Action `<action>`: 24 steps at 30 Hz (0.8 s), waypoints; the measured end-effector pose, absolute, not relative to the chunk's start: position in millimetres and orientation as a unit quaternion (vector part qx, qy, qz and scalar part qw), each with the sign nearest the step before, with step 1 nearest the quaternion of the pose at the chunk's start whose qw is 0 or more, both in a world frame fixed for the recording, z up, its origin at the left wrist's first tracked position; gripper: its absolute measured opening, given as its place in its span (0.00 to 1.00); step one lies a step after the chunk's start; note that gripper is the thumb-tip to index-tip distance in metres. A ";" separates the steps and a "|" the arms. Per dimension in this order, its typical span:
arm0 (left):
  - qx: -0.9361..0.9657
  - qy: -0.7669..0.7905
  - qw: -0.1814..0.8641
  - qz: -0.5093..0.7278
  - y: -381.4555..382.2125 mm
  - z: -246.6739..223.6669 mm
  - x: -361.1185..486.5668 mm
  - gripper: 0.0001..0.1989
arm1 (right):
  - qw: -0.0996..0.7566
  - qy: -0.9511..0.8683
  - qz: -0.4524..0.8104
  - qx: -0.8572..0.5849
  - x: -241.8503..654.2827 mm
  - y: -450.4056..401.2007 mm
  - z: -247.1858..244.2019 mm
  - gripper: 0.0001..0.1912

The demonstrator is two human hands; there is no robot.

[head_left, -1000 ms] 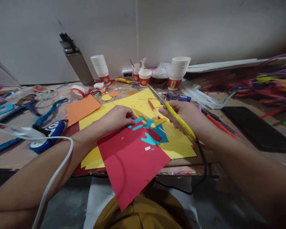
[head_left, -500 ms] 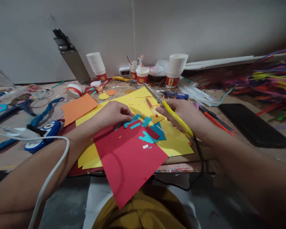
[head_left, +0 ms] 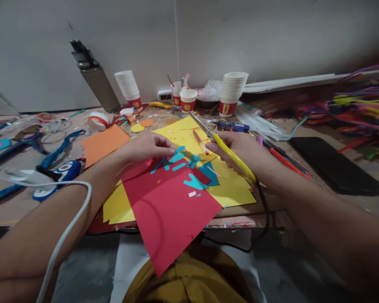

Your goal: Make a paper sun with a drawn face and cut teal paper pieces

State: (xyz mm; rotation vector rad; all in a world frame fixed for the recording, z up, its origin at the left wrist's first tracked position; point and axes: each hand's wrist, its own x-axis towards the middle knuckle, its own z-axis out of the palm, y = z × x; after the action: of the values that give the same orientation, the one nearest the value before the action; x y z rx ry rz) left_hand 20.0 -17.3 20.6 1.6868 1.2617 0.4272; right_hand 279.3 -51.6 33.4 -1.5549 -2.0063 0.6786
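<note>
Head view, person's two bare hands; I watch remotely. Right hand [head_left: 240, 149] is wrapped around yellow-handled scissors [head_left: 232, 155], blades angled away over the yellow sheets [head_left: 236, 194] and touching no paper that I can make out. Whether the fingers pass through the loops is hidden.

Left hand [head_left: 150, 147]: thumb and forefinger brought together beside the light-blue paper strips [head_left: 178, 166]. I cannot tell whether a strip is pinched or the fingertips merely rest by it.

Strips lie loose-looking around the far edge of the red sheet [head_left: 173, 219], some across one another. Nearer the right hand, a forked light-blue cluster [head_left: 196, 182] sits on the red; one piece or several overlapping, unclear. White scrap [head_left: 192, 194] just beside.

Progress, my reading: a good share of the light-blue cutting is done, with several narrow pieces separated. Darker blue paper [head_left: 213, 176], partly tucked under the red, remains a larger straight-edged piece. Red sheet shows no cuts in its visible part; its far edge is partly covered. No sign of anything fixed down, though glue would be hard to spot from here. Sorting and placing the pieces looks undone.

Orange-red pen [head_left: 200, 141] on the yellow, between the hands.
</note>
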 end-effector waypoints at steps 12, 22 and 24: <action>0.815 0.403 0.402 0.107 -49.1 27.8 47.9 0.09 | 0.247 -0.745 0.250 -0.567 279.9 -51.3 31.6 0.20; 0.790 0.494 0.311 0.190 -37.7 38.4 34.5 0.13 | 0.250 -0.744 0.246 -0.569 279.4 -51.4 32.2 0.19; 0.784 0.538 0.256 0.174 -29.9 41.6 24.6 0.12 | 0.249 -0.744 0.245 -0.570 279.3 -52.2 32.8 0.19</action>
State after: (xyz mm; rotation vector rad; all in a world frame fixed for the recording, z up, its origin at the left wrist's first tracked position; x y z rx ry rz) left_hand 24.6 -29.9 41.6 2.1280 1.4599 0.4733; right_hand 279.3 -52.2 32.8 -1.5524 -2.0259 0.6671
